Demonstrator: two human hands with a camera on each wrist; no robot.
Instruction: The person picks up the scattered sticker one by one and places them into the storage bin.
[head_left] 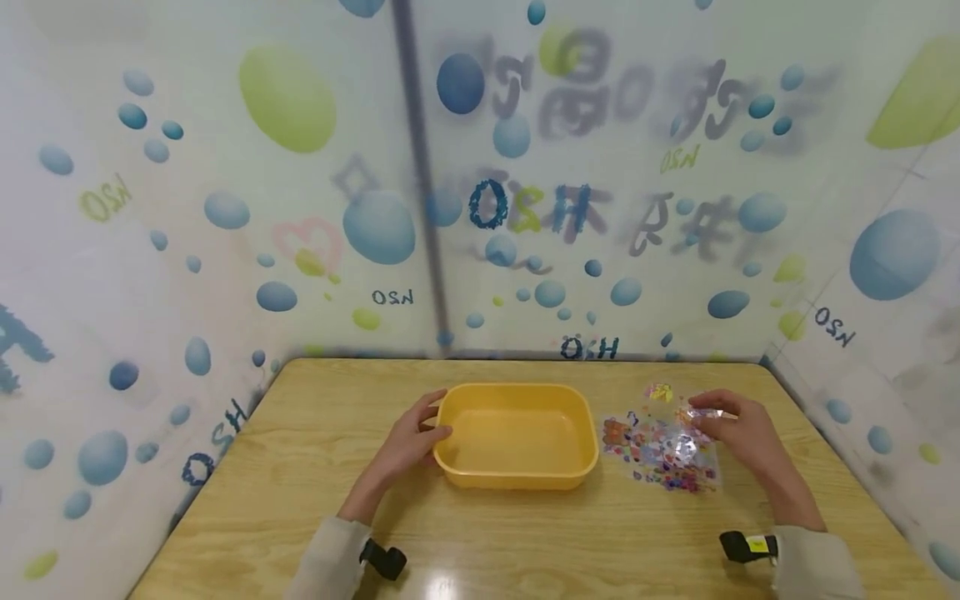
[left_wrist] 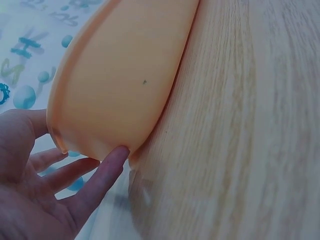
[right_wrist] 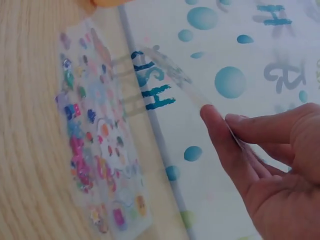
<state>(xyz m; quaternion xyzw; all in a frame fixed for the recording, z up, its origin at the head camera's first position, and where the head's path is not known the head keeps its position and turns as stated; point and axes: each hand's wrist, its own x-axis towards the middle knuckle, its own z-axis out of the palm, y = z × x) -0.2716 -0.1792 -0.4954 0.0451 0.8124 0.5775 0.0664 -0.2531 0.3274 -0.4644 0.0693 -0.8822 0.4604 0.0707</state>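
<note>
A yellow plastic basin [head_left: 517, 482] stands on the table, its inside bare. My left hand [head_left: 411, 433] grips its left end, thumb by the rim; the left wrist view shows the fingers [left_wrist: 80, 175] against the basin's outer wall [left_wrist: 120, 80]. To the right lies a clear packet of colourful stickers or small gems [head_left: 663, 454], also in the right wrist view [right_wrist: 100, 135]. Above the packet my right hand [head_left: 742, 425] pinches a thin clear plastic sheet [right_wrist: 175, 72] between thumb and fingers. Whether that sheet joins the packet, I cannot tell. A gold shiny patch [head_left: 660, 392] shows near it.
The wood-grain table [head_left: 480, 542] ends at a white bubble-printed curtain or wall covering [head_left: 495, 275] behind, with similar sides left and right. Black straps with small devices sit on both wrists, one by the right sleeve [head_left: 750, 546].
</note>
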